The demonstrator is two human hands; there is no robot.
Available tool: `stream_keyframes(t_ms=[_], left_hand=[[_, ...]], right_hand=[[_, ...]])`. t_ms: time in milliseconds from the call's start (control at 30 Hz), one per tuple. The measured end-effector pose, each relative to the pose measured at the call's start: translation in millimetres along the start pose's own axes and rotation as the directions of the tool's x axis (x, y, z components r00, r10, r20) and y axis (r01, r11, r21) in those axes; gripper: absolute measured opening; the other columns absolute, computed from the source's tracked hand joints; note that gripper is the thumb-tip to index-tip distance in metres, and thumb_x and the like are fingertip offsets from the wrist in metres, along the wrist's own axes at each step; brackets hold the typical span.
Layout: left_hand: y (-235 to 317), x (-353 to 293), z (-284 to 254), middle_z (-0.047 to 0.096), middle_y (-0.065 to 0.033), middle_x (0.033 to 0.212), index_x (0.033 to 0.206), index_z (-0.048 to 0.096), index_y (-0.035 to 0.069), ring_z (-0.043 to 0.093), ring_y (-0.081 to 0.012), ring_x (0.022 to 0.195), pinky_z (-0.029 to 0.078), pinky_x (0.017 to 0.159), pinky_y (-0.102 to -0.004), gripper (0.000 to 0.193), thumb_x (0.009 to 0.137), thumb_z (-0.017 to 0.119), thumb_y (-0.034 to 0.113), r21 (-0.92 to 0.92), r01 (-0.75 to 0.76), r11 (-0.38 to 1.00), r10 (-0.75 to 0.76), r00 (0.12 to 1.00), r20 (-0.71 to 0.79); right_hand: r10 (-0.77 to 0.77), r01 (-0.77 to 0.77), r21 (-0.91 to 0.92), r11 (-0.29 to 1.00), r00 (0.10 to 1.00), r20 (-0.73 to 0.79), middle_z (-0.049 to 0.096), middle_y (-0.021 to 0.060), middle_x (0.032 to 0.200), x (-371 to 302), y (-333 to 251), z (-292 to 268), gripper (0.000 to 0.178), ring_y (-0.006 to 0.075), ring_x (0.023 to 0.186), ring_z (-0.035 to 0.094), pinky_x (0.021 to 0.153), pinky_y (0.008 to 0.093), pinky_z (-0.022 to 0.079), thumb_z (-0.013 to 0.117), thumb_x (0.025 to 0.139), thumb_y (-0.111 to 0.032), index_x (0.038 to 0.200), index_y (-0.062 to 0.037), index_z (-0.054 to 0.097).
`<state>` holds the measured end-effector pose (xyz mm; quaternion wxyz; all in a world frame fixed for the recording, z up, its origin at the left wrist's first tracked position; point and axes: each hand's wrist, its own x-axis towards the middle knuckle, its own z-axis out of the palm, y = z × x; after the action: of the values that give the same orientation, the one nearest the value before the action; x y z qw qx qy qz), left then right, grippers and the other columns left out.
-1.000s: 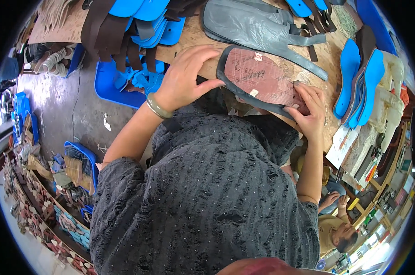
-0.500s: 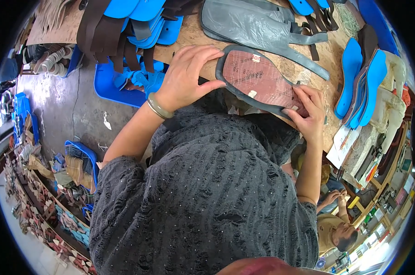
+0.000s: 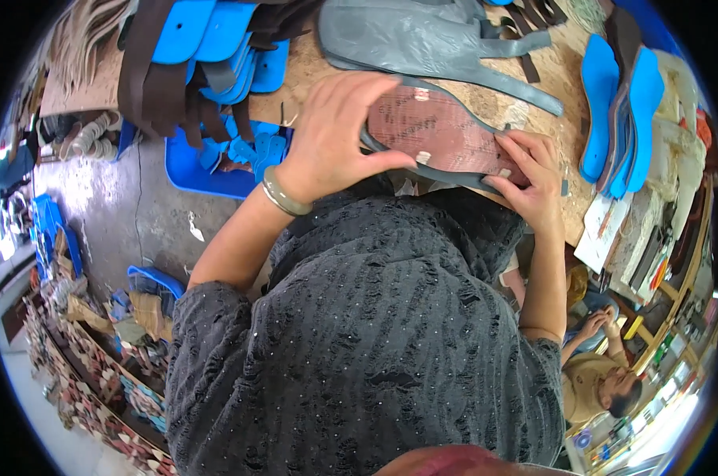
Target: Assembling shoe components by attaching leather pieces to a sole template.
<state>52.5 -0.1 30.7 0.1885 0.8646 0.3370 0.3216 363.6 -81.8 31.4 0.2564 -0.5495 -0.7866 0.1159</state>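
One red-brown insole board [image 3: 434, 131] lay on one dark grey sole-shaped sheet [image 3: 448, 175], whose border showed around it, near the front edge of the desk [image 3: 302, 59]. The left hand [image 3: 351, 127] made a wide curve at the broad end, with thumb and fingers far apart; whether it gripped or only steadied, I could not tell. The right hand [image 3: 524, 163] was more closed, and it had hold of the narrow end between its thumb and bent fingers. In my judgement, the board could slide out of line with the sheet if the two hands pressed unequally, and then the border would become uneven; the narrow end could also lift if the right fingers loosened. As for the counting, I saw one board, two hands, and one bangle [image 3: 286, 194] on the left wrist. Beyond them was one heap of grey sheets [image 3: 398, 36], its layers not countable. On the right, two blue insoles [image 3: 599, 107] were clear, with more edges under them; on the left was one pile of blue insoles [image 3: 180, 32], at least three. Further out were one white paper [image 3: 599, 230], one blue bin [image 3: 200, 182] and one seated co-worker [image 3: 593, 385].
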Motion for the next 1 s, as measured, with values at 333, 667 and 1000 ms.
stream_keyframes(t_ms=[333, 667, 1000], left_hand=[[16.0, 47.5, 37.7, 0.055, -0.0084, 0.126, 0.120, 0.063, 0.014, 0.050, -0.0326, 0.119, 0.041, 0.102, -0.0444, 0.062, 0.064, 0.084, 0.029, -0.221, -0.228, 0.948, 0.283, 0.921, 0.266], [15.6, 52.1, 37.9, 0.055, -0.0085, 0.126, 0.120, 0.065, 0.013, 0.051, -0.0315, 0.116, 0.041, 0.100, -0.0426, 0.062, 0.062, 0.085, 0.026, -0.217, -0.224, 0.950, 0.282, 0.915, 0.290], [13.4, 49.8, 40.3, 0.056, -0.0088, 0.127, 0.118, 0.065, 0.012, 0.051, -0.0311, 0.117, 0.041, 0.101, -0.0420, 0.061, 0.061, 0.085, 0.024, -0.247, -0.214, 0.945, 0.276, 0.926, 0.256]], right_hand=[[-0.005, 0.007, 0.046, 0.999, 0.998, -0.060, 0.063, 0.0043, 0.122, -10.2, 4.9, -12.2, 0.060, 0.0274, 0.108, 0.056, 0.095, 0.0412, 0.042, 0.082, 0.064, -0.027, 0.120, -0.0119, 0.067], [0.196, -0.177, 0.175, 0.969, 0.975, -0.100, 0.063, 0.0096, 0.124, -55.1, 31.2, -28.0, 0.058, 0.0287, 0.115, 0.056, 0.099, 0.0376, 0.044, 0.080, 0.072, -0.022, 0.125, -0.0078, 0.062], [0.254, -0.239, 0.106, 0.965, 0.955, -0.156, 0.067, 0.0045, 0.109, -64.6, 30.4, -32.9, 0.051, 0.0238, 0.101, 0.059, 0.094, 0.0355, 0.043, 0.077, 0.073, -0.016, 0.122, -0.0111, 0.065]])
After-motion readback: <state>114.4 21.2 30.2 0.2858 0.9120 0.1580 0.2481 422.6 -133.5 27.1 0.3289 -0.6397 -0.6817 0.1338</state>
